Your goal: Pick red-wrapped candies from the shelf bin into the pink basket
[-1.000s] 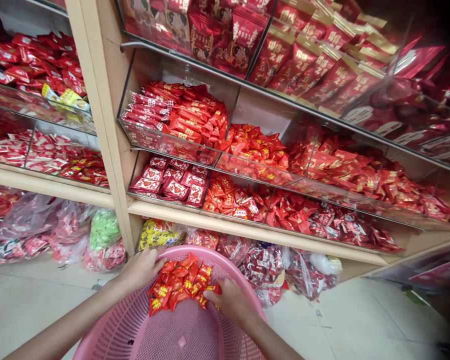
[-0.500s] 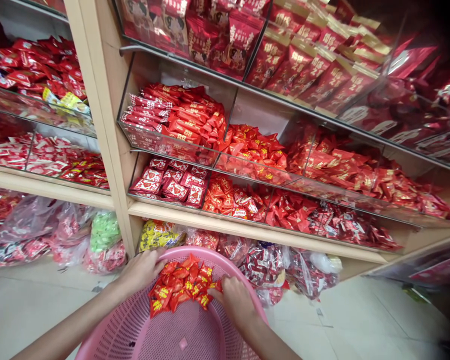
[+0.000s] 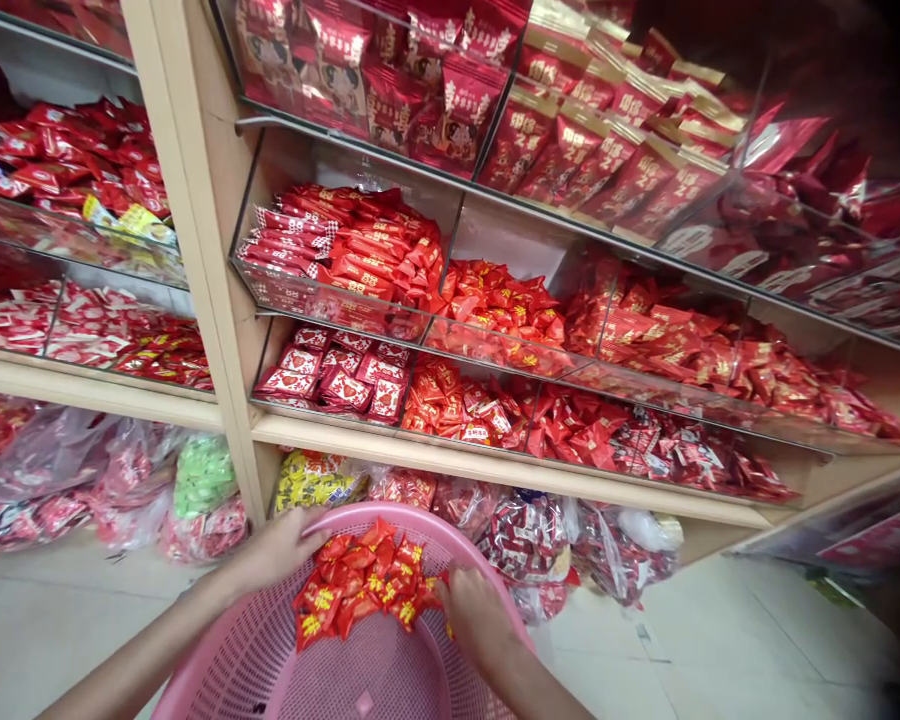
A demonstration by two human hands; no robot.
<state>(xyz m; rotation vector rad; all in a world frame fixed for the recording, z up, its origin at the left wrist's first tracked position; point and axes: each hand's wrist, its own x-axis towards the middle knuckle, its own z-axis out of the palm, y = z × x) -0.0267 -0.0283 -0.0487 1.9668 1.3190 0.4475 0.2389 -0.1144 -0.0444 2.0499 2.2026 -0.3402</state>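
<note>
Bare forearms lead to left hand (image 3: pixel 281 548) and right hand (image 3: pixel 480 615).

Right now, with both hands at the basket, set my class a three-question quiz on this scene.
1. True or false: the red candies lie inside the pink basket.
2. The left hand is: A) on a shelf, B) at the basket's rim beside the candies, C) on the floor.
3. Which hand is nearer the yellow bag?
Key: 1 true; 2 B; 3 left.
</note>
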